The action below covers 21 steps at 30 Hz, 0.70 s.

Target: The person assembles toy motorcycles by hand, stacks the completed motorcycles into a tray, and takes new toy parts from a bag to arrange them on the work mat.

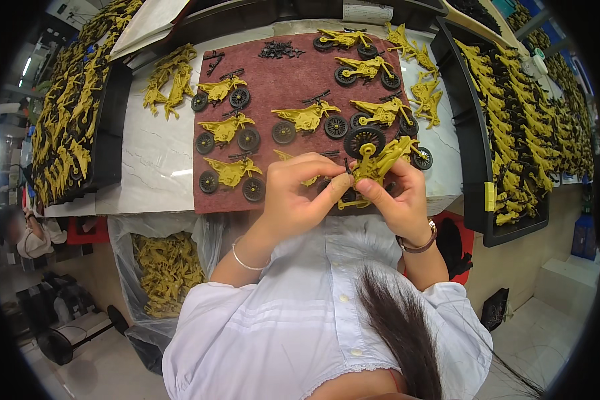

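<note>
My right hand (401, 200) grips a yellow toy motorcycle body (383, 160), which is tilted with one black spoked wheel (365, 142) pointing away from me. My left hand (299, 193) is closed in a pinch beside it. A small dark part (347, 165) shows at its thumb and fingertip, against the motorcycle's side; its exact shape is too small to tell. On the dark red cloth (267, 70) lie several toy motorcycles with black wheels, such as a yellow one (307, 117) just beyond my hands. Another yellow body (283, 155) is partly hidden behind my left hand.
Small black parts (280, 50) are heaped at the cloth's far edge. Loose yellow bodies (170, 80) lie left of the cloth, with more (425, 97) at right. Black trays (473, 133) of motorcycles flank the table. A plastic-lined bin (123, 250) holds yellow pieces below left.
</note>
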Available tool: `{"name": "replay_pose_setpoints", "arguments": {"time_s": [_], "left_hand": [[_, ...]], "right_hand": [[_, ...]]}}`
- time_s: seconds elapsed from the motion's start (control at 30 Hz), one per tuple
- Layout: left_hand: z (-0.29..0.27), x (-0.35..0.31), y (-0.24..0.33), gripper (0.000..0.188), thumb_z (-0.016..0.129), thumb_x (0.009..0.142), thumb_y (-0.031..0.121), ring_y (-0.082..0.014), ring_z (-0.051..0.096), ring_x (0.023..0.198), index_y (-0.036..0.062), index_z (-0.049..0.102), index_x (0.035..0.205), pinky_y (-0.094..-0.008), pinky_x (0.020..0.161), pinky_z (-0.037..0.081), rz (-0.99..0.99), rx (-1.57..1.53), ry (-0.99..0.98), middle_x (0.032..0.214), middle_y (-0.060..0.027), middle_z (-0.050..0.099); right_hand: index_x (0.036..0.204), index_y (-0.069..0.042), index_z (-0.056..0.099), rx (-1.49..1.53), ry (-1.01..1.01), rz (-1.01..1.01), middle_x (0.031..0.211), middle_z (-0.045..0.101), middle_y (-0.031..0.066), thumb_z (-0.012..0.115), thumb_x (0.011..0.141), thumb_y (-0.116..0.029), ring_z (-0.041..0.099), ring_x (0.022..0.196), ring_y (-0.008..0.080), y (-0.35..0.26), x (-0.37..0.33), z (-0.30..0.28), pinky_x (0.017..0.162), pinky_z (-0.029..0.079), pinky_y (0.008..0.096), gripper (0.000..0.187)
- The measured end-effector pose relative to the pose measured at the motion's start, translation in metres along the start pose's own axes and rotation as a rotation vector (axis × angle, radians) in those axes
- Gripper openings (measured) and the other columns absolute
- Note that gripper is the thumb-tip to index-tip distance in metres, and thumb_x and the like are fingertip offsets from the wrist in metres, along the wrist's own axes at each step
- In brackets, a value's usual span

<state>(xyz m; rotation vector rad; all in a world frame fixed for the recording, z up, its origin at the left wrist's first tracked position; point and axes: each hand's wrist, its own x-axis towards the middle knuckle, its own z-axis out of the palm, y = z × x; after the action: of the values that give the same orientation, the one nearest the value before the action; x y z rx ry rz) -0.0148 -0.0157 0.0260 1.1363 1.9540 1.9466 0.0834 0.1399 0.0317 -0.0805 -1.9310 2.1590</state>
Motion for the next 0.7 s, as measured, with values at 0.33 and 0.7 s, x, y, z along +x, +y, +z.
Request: {"name": "replay_pose_setpoints", "arguments": {"time_s": [0.33, 0.7], "left_hand": [[0.01, 0.002, -0.004, 0.004, 0.064, 0.079, -0.004, -0.0142, 0.057, 0.066, -0.0071, 0.062, 0.079, -0.0245, 0.06, 0.044, 0.029, 0.01, 0.079, 0.073, -0.0102, 0.063], [0.0, 0.008, -0.007, 0.015, 0.072, 0.076, 0.005, -0.0197, 0.067, 0.077, -0.0025, 0.07, 0.089, -0.0287, 0.07, 0.05, -0.113, 0.0, 0.058, 0.085, -0.0131, 0.07]], "right_hand": [[0.116, 0.002, 0.057, -0.185, 0.053, -0.08, 0.107, 0.063, 0.0056, 0.068, 0.084, -0.007, 0.058, 0.095, 0.0096, 0.006, 0.001, 0.001, 0.082, 0.046, 0.0244, 0.034], [0.112, 0.0, 0.059, -0.008, -0.013, 0.099, 0.102, 0.065, 0.0037, 0.07, 0.084, -0.012, 0.059, 0.093, 0.0093, -0.008, 0.013, -0.002, 0.084, 0.048, 0.0275, 0.032]]}}
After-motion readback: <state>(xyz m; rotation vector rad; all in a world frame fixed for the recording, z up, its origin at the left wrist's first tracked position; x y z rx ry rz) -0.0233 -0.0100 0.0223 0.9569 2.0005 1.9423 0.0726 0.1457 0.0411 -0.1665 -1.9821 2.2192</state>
